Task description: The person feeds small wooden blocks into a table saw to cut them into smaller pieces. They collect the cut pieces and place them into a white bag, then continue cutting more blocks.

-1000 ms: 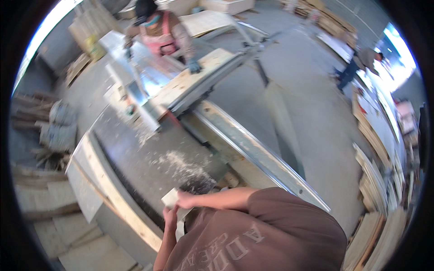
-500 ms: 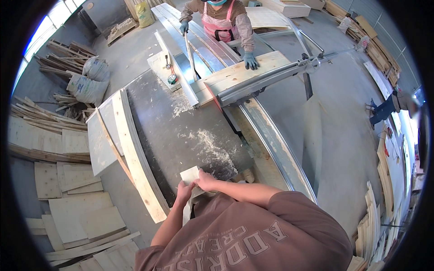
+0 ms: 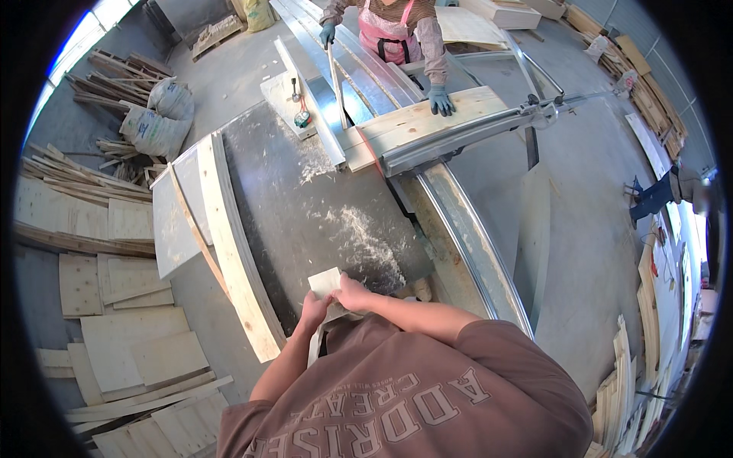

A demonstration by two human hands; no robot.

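Both of my hands are closed on a pale wood piece [image 3: 324, 282] at the near edge of the dark saw table [image 3: 286, 202]. My left hand [image 3: 314, 311] grips its left side. From the right, my right hand [image 3: 353, 293] holds it, with the two hands almost touching. The piece's lower part is hidden behind my hands and shirt. Sawdust [image 3: 366, 248] lies scattered on the table just beyond. Across the table, a co-worker's gloved hand [image 3: 440, 101] rests on a wide wooden board [image 3: 427, 122], and their other gloved hand [image 3: 327, 33] holds a long stick [image 3: 337, 80].
A stack of long boards [image 3: 233, 237] lies along the table's left side, with a thin strip [image 3: 195, 221] beside it. A metal rail [image 3: 477, 244] runs down the right. Sheets of wood [image 3: 137, 351] and filled sacks [image 3: 156, 130] are on the floor at left. Another person [image 3: 657, 195] stands far right.
The whole view has shifted slightly. My hands still hold the wood piece at the table edge, in nearly the same position. The co-worker's hands stay on the board and stick.
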